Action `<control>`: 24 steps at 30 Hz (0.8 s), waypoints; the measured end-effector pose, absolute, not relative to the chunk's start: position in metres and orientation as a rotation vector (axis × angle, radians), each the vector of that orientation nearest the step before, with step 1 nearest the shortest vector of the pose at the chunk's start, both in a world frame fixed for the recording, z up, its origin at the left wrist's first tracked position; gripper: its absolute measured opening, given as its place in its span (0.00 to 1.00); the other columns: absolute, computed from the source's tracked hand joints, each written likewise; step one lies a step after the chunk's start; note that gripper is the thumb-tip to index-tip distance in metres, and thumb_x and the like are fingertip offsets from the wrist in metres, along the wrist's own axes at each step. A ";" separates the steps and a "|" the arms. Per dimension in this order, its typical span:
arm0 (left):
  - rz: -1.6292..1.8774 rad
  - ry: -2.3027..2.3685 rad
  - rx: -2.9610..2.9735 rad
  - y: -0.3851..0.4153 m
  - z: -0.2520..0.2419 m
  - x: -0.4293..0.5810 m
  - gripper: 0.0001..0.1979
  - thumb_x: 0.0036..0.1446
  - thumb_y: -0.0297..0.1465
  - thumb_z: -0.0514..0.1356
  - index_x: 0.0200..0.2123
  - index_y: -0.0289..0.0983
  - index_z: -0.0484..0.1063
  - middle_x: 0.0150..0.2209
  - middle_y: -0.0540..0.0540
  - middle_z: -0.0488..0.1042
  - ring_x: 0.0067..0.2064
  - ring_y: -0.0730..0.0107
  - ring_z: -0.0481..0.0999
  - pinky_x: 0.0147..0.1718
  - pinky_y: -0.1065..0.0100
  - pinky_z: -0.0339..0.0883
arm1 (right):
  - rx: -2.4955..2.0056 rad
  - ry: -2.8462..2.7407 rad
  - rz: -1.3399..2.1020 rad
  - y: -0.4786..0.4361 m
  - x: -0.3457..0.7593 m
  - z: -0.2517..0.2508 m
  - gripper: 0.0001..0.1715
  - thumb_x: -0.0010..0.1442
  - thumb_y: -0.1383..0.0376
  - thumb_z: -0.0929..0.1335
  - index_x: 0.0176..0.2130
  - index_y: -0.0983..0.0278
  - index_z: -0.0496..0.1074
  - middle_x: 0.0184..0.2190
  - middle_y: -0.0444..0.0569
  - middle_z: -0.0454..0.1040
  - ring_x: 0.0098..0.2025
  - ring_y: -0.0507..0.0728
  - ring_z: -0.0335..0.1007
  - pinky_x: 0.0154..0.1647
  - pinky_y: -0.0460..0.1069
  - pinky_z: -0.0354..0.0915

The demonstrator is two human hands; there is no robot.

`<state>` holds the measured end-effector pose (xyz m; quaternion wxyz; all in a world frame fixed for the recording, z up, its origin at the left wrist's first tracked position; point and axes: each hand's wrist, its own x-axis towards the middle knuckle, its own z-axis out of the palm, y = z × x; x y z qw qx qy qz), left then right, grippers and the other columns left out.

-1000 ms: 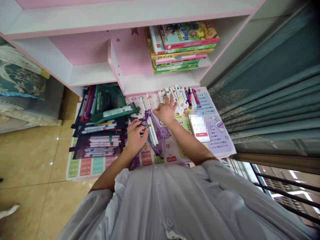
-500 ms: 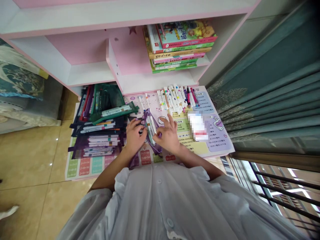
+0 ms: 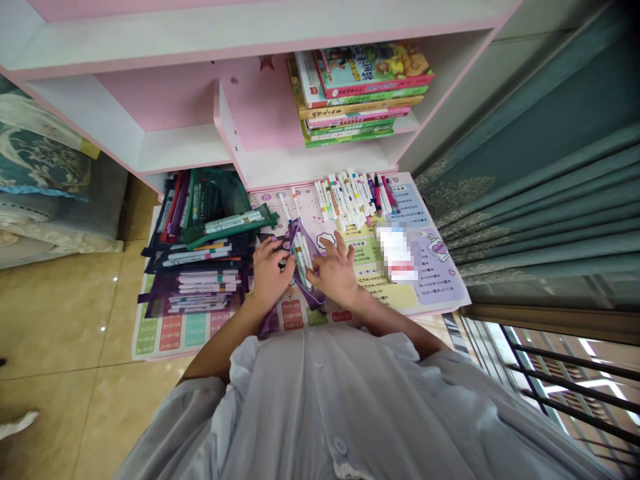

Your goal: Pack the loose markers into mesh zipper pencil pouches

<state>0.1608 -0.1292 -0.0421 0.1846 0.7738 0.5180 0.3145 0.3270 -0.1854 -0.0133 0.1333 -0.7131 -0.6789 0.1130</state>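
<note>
A purple mesh pencil pouch (image 3: 313,299) lies spread on the printed sheet between my hands, with several white markers (image 3: 302,257) inside it. My left hand (image 3: 270,270) is at the pouch's left side, thumb and forefinger bent in on its edge. On the other side, my right hand (image 3: 337,270) has its thumb over the lower ends of the markers and pinches the pouch's right edge; its other fingers are spread. Two loose markers (image 3: 285,207) lie just beyond the pouch's top.
Filled mesh pouches (image 3: 205,253) are piled at the left. A row of loose markers (image 3: 347,197) lies at the back right, with a blurred phone-like object (image 3: 397,252) nearer. Behind stands a pink-white shelf (image 3: 310,167) holding stacked books (image 3: 365,93). A curtain (image 3: 540,187) hangs at right.
Almost nothing differs. The view has shifted very slightly; both hands stay at the pouch's sides, and the markers remain inside it.
</note>
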 end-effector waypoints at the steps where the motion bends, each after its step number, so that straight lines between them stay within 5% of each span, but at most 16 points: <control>1: 0.885 1.459 2.179 -0.129 -0.042 0.161 0.08 0.58 0.34 0.61 0.29 0.39 0.78 0.49 0.43 0.78 0.61 0.50 0.70 0.61 0.47 0.63 | -2.053 -1.954 0.312 -0.185 0.328 -0.013 0.09 0.56 0.62 0.71 0.28 0.64 0.80 0.63 0.60 0.67 0.70 0.79 0.48 0.63 0.78 0.49; 8: 0.891 1.444 2.173 -0.129 -0.041 0.161 0.09 0.58 0.34 0.61 0.28 0.40 0.78 0.47 0.43 0.79 0.61 0.51 0.70 0.61 0.46 0.64 | -1.960 -1.715 0.086 -0.145 0.347 -0.005 0.13 0.60 0.60 0.68 0.28 0.63 0.78 0.60 0.56 0.70 0.70 0.75 0.50 0.63 0.74 0.56; 24: 0.859 1.463 2.150 -0.129 -0.043 0.158 0.09 0.58 0.35 0.61 0.29 0.40 0.78 0.49 0.43 0.78 0.62 0.51 0.69 0.62 0.47 0.63 | -2.196 -1.973 0.267 -0.032 0.343 -0.037 0.17 0.62 0.58 0.70 0.43 0.69 0.80 0.67 0.63 0.60 0.73 0.75 0.39 0.70 0.71 0.43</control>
